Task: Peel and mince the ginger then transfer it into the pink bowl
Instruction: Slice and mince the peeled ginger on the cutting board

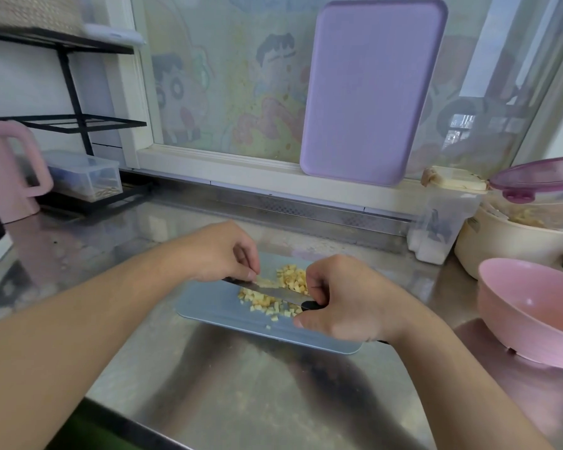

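Small yellow ginger pieces (290, 280) lie in a loose pile on a grey-blue cutting board (215, 311) at the centre of the steel counter. My right hand (342, 300) grips the black handle of a knife (267, 289), whose blade lies across the pile. My left hand (221, 251) has its fingers curled, with the fingertips on the spine near the blade's tip. The pink bowl (527, 310) stands empty at the right, apart from the board.
A purple board (371, 92) leans on the window behind. At the right stand a cream pot (488, 245), a purple-lidded container (540, 180) and a clear jar (442, 219). At the left are a pink jug (4, 170), a black rack (75, 121) and a clear box (85, 173).
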The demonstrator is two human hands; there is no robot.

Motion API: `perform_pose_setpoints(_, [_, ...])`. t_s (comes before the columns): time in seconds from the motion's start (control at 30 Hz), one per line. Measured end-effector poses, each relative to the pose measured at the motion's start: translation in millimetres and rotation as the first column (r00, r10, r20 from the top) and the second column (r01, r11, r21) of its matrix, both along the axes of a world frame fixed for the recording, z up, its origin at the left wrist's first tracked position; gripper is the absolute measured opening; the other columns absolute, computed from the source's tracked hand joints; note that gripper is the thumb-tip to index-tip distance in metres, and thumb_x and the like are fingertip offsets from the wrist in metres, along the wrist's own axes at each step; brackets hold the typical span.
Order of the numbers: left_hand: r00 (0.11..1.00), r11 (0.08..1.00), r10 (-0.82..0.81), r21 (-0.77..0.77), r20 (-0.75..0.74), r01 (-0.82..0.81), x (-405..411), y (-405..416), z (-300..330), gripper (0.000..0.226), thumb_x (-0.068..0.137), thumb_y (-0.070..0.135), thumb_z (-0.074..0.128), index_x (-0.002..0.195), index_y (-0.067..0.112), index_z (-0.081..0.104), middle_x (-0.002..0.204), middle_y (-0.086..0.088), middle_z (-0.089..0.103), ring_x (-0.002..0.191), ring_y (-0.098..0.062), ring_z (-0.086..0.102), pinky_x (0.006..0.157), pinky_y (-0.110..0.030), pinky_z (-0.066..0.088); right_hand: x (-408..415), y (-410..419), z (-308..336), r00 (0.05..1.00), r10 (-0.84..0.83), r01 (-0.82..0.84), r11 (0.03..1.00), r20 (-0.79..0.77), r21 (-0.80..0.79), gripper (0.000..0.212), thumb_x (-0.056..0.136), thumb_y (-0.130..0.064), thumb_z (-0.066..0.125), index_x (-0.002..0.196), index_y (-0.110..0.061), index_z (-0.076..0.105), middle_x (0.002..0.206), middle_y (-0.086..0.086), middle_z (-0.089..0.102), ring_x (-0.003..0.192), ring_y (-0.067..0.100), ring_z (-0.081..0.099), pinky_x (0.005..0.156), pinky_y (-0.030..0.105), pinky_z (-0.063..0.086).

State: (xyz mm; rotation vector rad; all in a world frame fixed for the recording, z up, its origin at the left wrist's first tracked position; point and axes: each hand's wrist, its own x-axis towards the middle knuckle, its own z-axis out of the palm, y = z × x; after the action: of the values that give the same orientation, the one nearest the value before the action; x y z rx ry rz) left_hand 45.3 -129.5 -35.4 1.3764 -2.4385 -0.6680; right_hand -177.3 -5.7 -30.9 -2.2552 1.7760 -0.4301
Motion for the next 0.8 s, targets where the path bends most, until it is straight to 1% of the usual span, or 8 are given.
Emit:
perform_pose_setpoints(0.2, [0.988, 0.995, 0.086, -0.04, -0.132, -0.092, 0, -5, -12, 0.011, 0.082, 0.021, 0.09, 0.081, 0.029, 0.083, 0.075, 0.015, 0.078, 0.07, 0.002, 0.071, 0.074, -0.021, 0.055, -3, 0, 1, 0.999, 0.022, -0.021, 1.0, 0.035, -0.011, 0.044, 0.079, -0.038, 0.086, 0.067, -0.018, 0.048, 0.06, -0.005, 0.044, 0.055, 0.014, 0.039, 0.054, 0.034, 0.036])
perform_pose_setpoints(0.33, [0.882, 0.985, 0.168, 0.106, -0.44, -0.134, 9, -7, -6, 0.007, 0.095, 0.011, 0.076, 0.095, 0.015, 0.082, 0.084, -0.003, 0.081, 0.083, -0.021, 0.077, 0.08, -0.03, 0.062, -6, -1, 1, 0.999, 0.018, -0.017, 1.0, 0.048, -0.019, 0.047, 0.079, -0.039, 0.086, 0.066, -0.018, 0.047, 0.058, -0.007, 0.041, 0.053, 0.012, 0.037, 0.053, 0.034, 0.036])
perform_pose_setpoints(0.4, [0.855, 0.985, 0.155, 0.146, -0.495, -0.094, 17, -7, 3, 0.011, 0.097, 0.01, 0.073, 0.099, 0.014, 0.082, 0.089, -0.005, 0.081, 0.085, -0.02, 0.074, 0.08, -0.03, 0.057, -8, -1, 1, 0.998, 0.022, -0.02, 1.0, 0.063, -0.022, 0.047, 0.078, -0.038, 0.087, 0.065, -0.018, 0.047, 0.056, -0.008, 0.039, 0.051, 0.01, 0.035, 0.052, 0.032, 0.035])
perform_pose_setpoints(0.5, [0.944, 0.992, 0.067, 0.119, -0.324, -0.029, 32, -6, 10, 0.013, 0.094, 0.016, 0.078, 0.097, 0.027, 0.084, 0.095, 0.006, 0.081, 0.086, -0.005, 0.072, 0.086, -0.027, 0.053, -10, 0, 2, 0.997, 0.026, -0.024, 0.999, 0.078, -0.021, 0.048, 0.078, -0.038, 0.088, 0.066, -0.018, 0.046, 0.055, -0.009, 0.036, 0.049, 0.01, 0.033, 0.051, 0.03, 0.033])
perform_pose_setpoints(0.6, [0.984, 0.991, 0.066, 0.125, -0.165, -0.046, 40, -8, 10, 0.014, 0.087, 0.025, 0.085, 0.098, 0.033, 0.083, 0.096, 0.012, 0.08, 0.095, -0.005, 0.074, 0.092, -0.027, 0.052, -12, 1, 2, 0.996, 0.027, -0.025, 0.999, 0.085, -0.024, 0.048, 0.078, -0.038, 0.089, 0.066, -0.017, 0.047, 0.056, -0.008, 0.037, 0.049, 0.01, 0.033, 0.051, 0.029, 0.033])
perform_pose_setpoints(0.67, [0.983, 0.983, 0.097, 0.173, -0.157, -0.069, 41, -8, 7, 0.014, 0.086, 0.025, 0.086, 0.098, 0.031, 0.083, 0.094, 0.011, 0.081, 0.093, -0.007, 0.073, 0.079, -0.021, 0.052, -11, 1, 3, 0.997, 0.035, -0.033, 0.999, 0.076, -0.023, 0.048, 0.078, -0.037, 0.089, 0.066, -0.016, 0.047, 0.056, -0.008, 0.038, 0.049, 0.01, 0.034, 0.051, 0.028, 0.033])
perform_pose_setpoints(0.73, [0.988, 0.978, 0.113, 0.188, -0.107, -0.092, 36, -7, 5, 0.009, 0.086, 0.026, 0.086, 0.095, 0.03, 0.084, 0.09, 0.011, 0.081, 0.082, -0.002, 0.071, 0.067, -0.011, 0.05, -10, 1, 3, 0.997, 0.041, -0.039, 0.999, 0.066, -0.026, 0.046, 0.077, -0.038, 0.089, 0.067, -0.017, 0.048, 0.056, -0.008, 0.04, 0.05, 0.01, 0.035, 0.052, 0.028, 0.034])
perform_pose_setpoints(0.8, [0.985, 0.972, 0.151, 0.191, -0.082, -0.133, 30, -8, 1, 0.004, 0.085, 0.028, 0.087, 0.089, 0.03, 0.086, 0.087, 0.008, 0.081, 0.076, -0.003, 0.071, 0.069, -0.011, 0.052, -9, 2, 2, 0.996, 0.044, -0.042, 0.999, 0.078, -0.029, 0.045, 0.075, -0.038, 0.089, 0.068, -0.017, 0.05, 0.055, -0.01, 0.042, 0.051, 0.009, 0.036, 0.052, 0.028, 0.035])
